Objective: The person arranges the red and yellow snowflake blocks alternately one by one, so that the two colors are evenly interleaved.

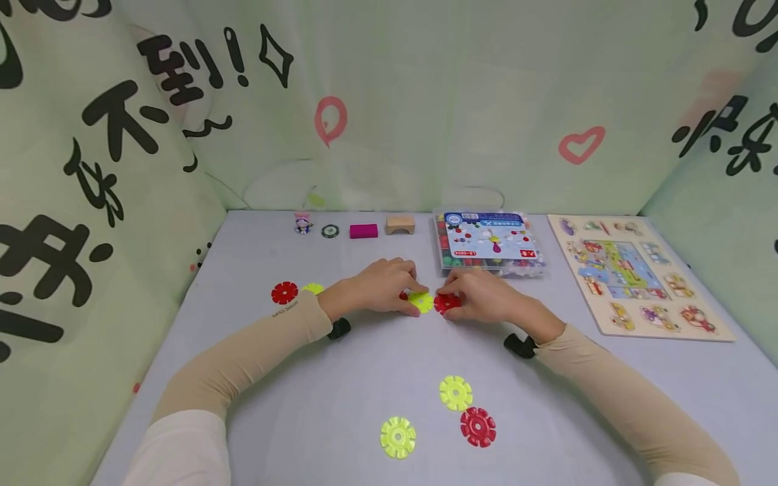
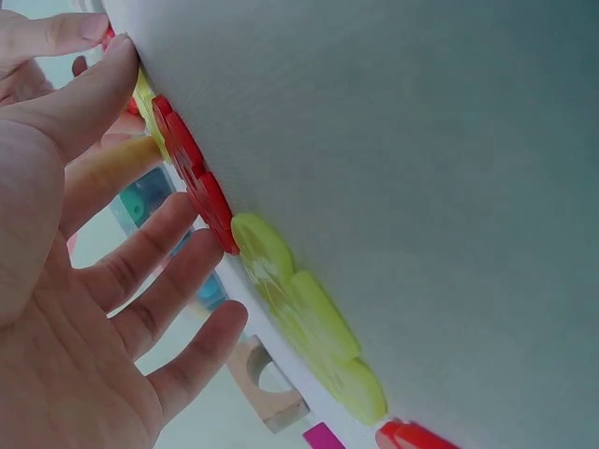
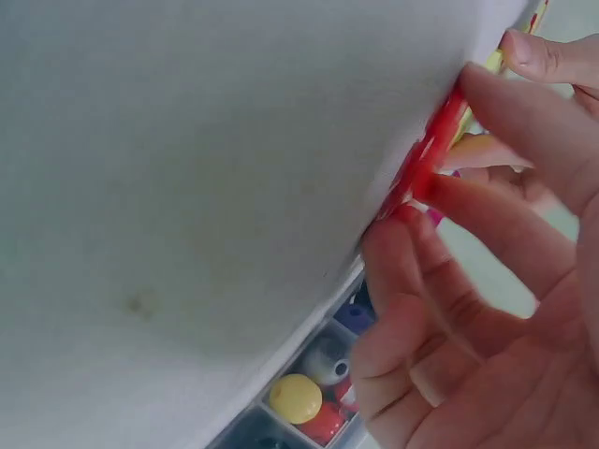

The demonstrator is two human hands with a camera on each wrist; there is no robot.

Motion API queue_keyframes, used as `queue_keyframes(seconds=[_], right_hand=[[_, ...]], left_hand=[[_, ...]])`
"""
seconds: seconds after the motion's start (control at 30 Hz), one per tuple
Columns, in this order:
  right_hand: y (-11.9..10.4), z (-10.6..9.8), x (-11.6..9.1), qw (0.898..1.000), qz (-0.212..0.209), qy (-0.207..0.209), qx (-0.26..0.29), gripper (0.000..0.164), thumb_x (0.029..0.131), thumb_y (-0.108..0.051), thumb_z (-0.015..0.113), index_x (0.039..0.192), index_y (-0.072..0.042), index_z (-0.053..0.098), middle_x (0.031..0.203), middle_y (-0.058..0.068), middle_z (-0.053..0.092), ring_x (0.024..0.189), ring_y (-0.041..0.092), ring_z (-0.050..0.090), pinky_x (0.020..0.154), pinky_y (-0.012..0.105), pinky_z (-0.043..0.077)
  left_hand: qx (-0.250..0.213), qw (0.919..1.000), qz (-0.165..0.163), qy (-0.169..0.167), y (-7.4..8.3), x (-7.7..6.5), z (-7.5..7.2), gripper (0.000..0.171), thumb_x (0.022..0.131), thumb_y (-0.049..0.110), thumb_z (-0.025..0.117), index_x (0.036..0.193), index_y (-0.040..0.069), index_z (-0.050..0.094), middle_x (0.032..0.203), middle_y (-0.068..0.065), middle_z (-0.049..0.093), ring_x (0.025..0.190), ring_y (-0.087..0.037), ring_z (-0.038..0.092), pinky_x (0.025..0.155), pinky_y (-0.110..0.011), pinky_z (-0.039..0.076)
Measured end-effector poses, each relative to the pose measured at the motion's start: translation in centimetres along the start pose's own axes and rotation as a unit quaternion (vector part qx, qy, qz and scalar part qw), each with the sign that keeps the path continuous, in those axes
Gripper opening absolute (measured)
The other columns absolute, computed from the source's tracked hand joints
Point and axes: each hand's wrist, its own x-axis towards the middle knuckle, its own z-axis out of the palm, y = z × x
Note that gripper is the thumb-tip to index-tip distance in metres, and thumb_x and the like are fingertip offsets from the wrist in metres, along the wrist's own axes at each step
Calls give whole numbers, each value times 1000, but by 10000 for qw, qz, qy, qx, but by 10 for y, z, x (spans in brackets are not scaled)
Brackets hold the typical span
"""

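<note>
Notched plastic building discs, red and yellow-green, lie in a row across the table. My left hand (image 1: 383, 287) pinches a yellow-green disc (image 1: 422, 302) between thumb and index finger, its other fingers spread out in the left wrist view. Opposite it, my right hand (image 1: 483, 295) grips a red disc (image 1: 446, 303), whose edge meets the yellow-green one. Left of my left fingers, the left wrist view has another red disc (image 2: 194, 173), then a yellow-green disc (image 2: 304, 313). A red disc (image 1: 284, 293) shows at the row's left end; my left hand and forearm hide the middle part.
Nearer me lie two loose yellow-green discs (image 1: 398, 437) and a red disc (image 1: 477, 426). Behind the hands stand a clear bead box (image 1: 492, 236), a wooden arch block (image 1: 400, 225), a magenta block (image 1: 363, 231), a round piece (image 1: 330, 231) and a figurine (image 1: 302, 223). A puzzle board (image 1: 638, 277) lies right.
</note>
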Motion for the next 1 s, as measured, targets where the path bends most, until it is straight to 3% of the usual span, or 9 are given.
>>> queue_keyframes(seconds=[0.43,0.63,0.8,0.9,1.0], right_hand=[[2,3,0,9998,135,-53,104,47,78,-34,76,120,-15,67,100,1,59,85,14,52,68,23,46],[-4,2,-8,9996,106,203,155,47,77,-35,77,119,-16,68,102,2,61,85,14,53,67,22,46],[-42,6,-30,9990,-323,241,195,43,76,-37,78,113,-18,70,102,-1,62,85,12,56,69,22,48],[-79,13,-43,9954,-922,-191,184,43,79,-42,74,116,-22,68,105,-5,62,91,7,56,76,22,50],[-112,23,-54,9832,-1672,-735,60,48,83,-48,67,126,-28,61,112,-8,59,100,4,53,82,22,50]], left_hand=[[38,10000,34,55,-2,2,2,57,79,58,66,130,35,56,113,2,56,98,-10,47,76,-27,42],[2,9999,99,79,0,3,2,57,79,57,66,130,35,56,112,4,57,98,-10,48,77,-27,42],[23,9997,189,153,1,5,2,61,78,60,66,132,33,56,112,5,58,97,-9,48,77,-28,41],[35,9994,288,172,4,7,1,62,78,61,65,132,33,55,112,5,58,97,-9,48,77,-28,40],[35,9991,401,161,8,13,-1,63,78,62,64,133,32,55,112,4,58,98,-9,49,79,-28,41]])
